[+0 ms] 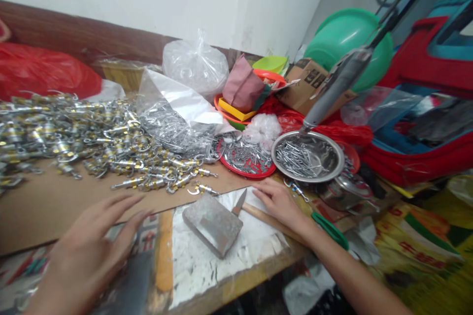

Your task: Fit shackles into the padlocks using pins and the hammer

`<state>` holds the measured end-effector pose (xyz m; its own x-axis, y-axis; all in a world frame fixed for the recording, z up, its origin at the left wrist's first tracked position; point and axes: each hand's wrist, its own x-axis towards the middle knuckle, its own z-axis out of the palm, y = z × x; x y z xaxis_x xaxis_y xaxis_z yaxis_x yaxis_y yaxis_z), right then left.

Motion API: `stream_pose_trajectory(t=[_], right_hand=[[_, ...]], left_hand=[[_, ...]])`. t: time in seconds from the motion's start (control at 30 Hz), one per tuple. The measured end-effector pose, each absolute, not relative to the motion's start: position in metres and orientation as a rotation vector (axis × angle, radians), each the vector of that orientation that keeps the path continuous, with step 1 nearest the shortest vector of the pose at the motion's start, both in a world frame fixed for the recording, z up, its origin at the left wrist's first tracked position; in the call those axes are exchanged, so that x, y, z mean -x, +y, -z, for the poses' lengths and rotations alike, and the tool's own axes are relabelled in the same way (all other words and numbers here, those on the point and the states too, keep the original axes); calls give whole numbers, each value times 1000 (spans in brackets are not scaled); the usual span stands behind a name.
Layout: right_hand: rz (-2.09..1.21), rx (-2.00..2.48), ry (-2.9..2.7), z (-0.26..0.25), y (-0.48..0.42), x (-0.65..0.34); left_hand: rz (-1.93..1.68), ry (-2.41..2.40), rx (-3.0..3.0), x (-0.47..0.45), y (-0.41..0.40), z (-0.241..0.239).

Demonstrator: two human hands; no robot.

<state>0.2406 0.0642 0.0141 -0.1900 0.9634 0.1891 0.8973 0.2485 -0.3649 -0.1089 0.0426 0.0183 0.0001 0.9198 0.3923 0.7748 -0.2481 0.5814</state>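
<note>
My left hand [90, 243] lies flat and open on the edge of a brown cardboard sheet [44, 206], fingers spread, holding nothing. My right hand [281, 202] rests with fingers stretched out on the wooden handle of a small hammer [246, 205], whose metal head lies beside a grey metal block [213, 222]. A big heap of silver and gold metal clasps [74, 142] covers the cardboard's far side. A red plate of small metal parts [246, 157] and a steel bowl of pins [307, 156] stand just beyond my right hand.
Clear plastic bags [195, 66], a pink pouch [242, 88], a cardboard box [308, 83] and a green basin [345, 39] crowd the back. A red bag [40, 71] lies far left. Green-handled scissors [330, 229] lie by my right wrist. The table edge [236, 285] runs near me.
</note>
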Motion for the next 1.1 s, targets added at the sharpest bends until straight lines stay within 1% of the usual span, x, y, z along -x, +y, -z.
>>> stream_pose_trajectory(t=[0.03,0.13,0.23,0.33,0.47,0.63,0.77,0.87,1.0,1.07,1.1], right_hand=[[-175,1714,-2124,-16,83,-238],[-104,1758,-2104,-22,145,-231],[-118,1786,-2171,-23,194,-223],[-149,1828,-2243,-19,212,-212],[-184,1901,-2300,-14,196,-206],[-187,1942,-2233,-15,172,-218],[-120,1870,-2061,-18,167,-228],[-113,1772,-1943,-25,161,-226],[-256,1566,-1941,-35,124,-203],[-417,1382,-1992,-38,94,-186],[-548,1237,-2005,-39,79,-177]], left_hand=[[-912,1729,-2157,92,57,-25],[-730,1536,-2265,45,100,-35],[-596,1451,-2314,23,126,-34],[-526,1445,-2307,22,133,-28],[-575,1460,-2272,29,130,-27],[-793,1448,-2198,37,105,-43],[-927,1221,-2147,35,63,-52],[-994,1065,-2137,30,34,-45],[-1078,1143,-2126,28,14,-29],[-1098,1251,-2099,29,11,-23],[-1091,1298,-2084,29,11,-20]])
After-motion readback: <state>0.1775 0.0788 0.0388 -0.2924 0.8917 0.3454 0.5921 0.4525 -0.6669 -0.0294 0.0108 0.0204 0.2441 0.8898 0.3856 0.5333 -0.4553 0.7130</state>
